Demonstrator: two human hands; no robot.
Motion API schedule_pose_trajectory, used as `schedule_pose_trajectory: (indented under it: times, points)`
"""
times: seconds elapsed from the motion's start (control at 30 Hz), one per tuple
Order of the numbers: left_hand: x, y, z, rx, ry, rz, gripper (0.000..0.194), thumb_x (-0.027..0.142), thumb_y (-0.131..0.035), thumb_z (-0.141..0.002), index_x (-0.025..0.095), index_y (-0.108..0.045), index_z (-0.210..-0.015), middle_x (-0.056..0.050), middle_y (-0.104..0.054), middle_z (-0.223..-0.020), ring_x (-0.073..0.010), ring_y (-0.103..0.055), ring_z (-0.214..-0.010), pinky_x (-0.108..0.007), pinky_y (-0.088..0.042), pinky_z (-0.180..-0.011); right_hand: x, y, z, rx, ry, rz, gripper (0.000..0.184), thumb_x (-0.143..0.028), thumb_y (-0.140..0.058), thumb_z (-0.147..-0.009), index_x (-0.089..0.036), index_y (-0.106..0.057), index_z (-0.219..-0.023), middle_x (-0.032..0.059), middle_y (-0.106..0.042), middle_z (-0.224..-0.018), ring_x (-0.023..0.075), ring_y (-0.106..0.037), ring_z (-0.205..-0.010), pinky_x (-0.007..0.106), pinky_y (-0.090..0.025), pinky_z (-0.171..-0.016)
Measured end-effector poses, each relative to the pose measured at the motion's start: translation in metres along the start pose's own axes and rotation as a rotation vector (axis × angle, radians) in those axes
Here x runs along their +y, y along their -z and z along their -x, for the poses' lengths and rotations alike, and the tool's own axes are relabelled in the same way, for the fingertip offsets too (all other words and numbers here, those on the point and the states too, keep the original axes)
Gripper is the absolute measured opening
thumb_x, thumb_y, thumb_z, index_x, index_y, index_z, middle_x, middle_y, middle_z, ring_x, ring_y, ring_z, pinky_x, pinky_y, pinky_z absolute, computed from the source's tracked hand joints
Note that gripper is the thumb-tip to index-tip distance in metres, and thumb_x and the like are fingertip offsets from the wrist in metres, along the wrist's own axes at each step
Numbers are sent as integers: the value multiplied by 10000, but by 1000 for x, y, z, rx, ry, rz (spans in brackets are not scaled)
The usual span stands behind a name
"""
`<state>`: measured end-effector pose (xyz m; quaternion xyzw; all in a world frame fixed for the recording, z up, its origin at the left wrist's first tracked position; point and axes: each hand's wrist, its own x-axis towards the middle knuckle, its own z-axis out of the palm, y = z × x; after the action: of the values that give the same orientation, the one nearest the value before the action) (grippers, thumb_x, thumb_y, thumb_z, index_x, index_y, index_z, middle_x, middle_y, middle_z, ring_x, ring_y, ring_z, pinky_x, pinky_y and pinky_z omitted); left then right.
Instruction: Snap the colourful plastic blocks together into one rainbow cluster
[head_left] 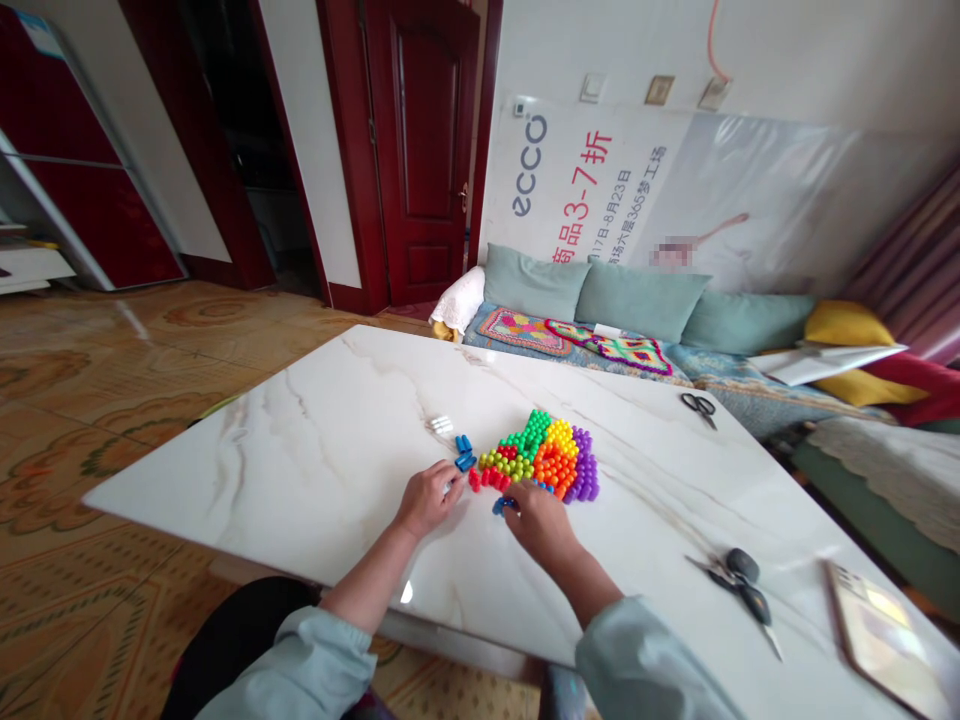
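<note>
A mound of interlocked plastic beads [541, 460] in green, yellow, red, orange and purple lies on a white marble table top [300, 480]. My right hand [540, 525] rests at the mound's near edge, its fingertips on a small blue bead piece [501, 505]. My left hand [427, 500] lies just left of the mound, fingers drawn together, and what they touch is too small to tell. Beyond that hand are blue bead pieces [465, 452] and a few white bead pieces [441, 425].
Black-handled scissors [739, 585] and a tablet or picture frame [885, 640] lie on the table's right side, with smaller scissors [697, 408] at its far edge. A sofa with cushions [637, 300] stands behind the table. Patterned floor tiles [97, 500] show to the left.
</note>
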<state>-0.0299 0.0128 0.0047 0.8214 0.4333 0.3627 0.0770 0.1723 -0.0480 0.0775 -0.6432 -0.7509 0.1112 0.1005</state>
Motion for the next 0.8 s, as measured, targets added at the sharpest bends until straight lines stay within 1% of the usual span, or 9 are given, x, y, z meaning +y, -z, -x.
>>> schedule_pose_trajectory:
  times: [0.07, 0.13, 0.23, 0.3, 0.4, 0.63, 0.8]
  points:
    - [0, 0, 0, 4, 5, 4, 255, 291, -438, -932, 205, -598, -753, -21, -596, -776, -134, -588, -730, -228, -435, -690, 14, 15, 3, 69, -50, -20, 202, -165, -506, -803, -207, -674, -908, 38, -678, -947, 149, -615, -836, 217, -376, -657]
    - [0, -1, 0, 8, 7, 6, 258, 288, -437, -932, 204, -597, -748, -21, -597, -774, -133, -587, -728, -228, -435, -689, 30, 26, 6, 100, -142, 21, 192, -180, -516, -794, -218, -685, -878, 37, -685, -903, 161, -615, -818, 232, -362, -630]
    - [-1, -1, 0, 9, 5, -3, 258, 289, -436, -931, 203, -591, -743, -22, -591, -761, -134, -586, -720, -226, -435, -677, 51, 32, 9, 58, -300, 114, 173, -214, -535, -788, -236, -695, -851, 44, -688, -845, 191, -624, -786, 254, -322, -577]
    - [-1, -1, 0, 8, 1, -17, 262, 292, -433, -932, 200, -584, -739, -23, -584, -751, -135, -584, -713, -227, -433, -670, 60, 30, 8, 22, -348, 137, 174, -213, -547, -781, -241, -698, -863, 52, -690, -842, 202, -628, -780, 260, -313, -567]
    - [-1, -1, 0, 10, -6, -38, 274, 296, -425, -938, 199, -577, -732, -23, -577, -747, -135, -575, -703, -230, -429, -667, 65, 22, 5, 4, -340, 130, 182, -194, -551, -776, -233, -699, -875, 61, -692, -856, 206, -630, -795, 263, -324, -570]
    - [-1, -1, 0, 7, -16, -38, 286, 292, -411, -945, 197, -562, -722, -22, -566, -742, -135, -570, -702, -232, -421, -665, 55, 14, -5, 42, -264, 117, 163, -192, -551, -793, -210, -684, -885, 73, -695, -880, 218, -631, -818, 275, -367, -600]
    - [-2, -1, 0, 16, -18, -20, 280, 284, -409, -942, 197, -556, -720, -21, -561, -736, -138, -559, -695, -238, -420, -666, 54, 14, -6, 13, -298, 151, 171, -225, -577, -793, -226, -680, -929, 85, -697, -911, 247, -637, -835, 297, -380, -597]
